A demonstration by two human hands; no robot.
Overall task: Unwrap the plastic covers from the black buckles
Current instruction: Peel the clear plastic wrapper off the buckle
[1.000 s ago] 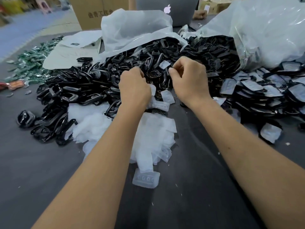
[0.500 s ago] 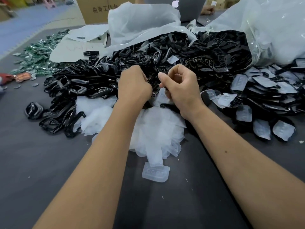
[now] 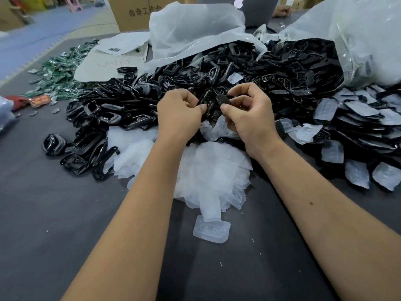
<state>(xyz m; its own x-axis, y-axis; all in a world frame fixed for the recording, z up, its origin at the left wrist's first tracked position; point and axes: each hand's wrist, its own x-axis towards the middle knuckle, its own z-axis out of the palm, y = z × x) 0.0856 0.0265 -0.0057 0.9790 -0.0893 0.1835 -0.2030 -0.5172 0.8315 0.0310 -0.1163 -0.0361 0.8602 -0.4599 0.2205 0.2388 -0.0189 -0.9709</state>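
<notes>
Dark grey tabletop (image 3: 54,224) carries everything. Biggest item: clear plastic bag (image 3: 358,40) at the far right corner, lying open w/ black buckles spilling out of its mouth. A 2nd, white bag (image 3: 195,33) sits at the far edge, centre, w/ a cardboard box (image 3: 134,14) behind it. The main pile of black buckles (image 3: 121,109) spreads from the far edge toward the left-centre; a wrapped lot w/ covers on (image 3: 358,131) lies along the right edge. Heap of stripped plastic covers (image 3: 208,170) sits mid-table, just below both hands; one single cover (image 3: 211,230) lies apart, nearer the near edge. Green scraps (image 3: 60,72) at the far left. Left hand (image 3: 178,115) has fingers curled, thumb & forefinger pinching a black buckle (image 3: 208,103) held above the pile. Right hand (image 3: 249,111) also curled, thumb & fingers gripping a small dark piece (image 3: 223,98) just beside that buckle; can't tell if the two pieces touch
</notes>
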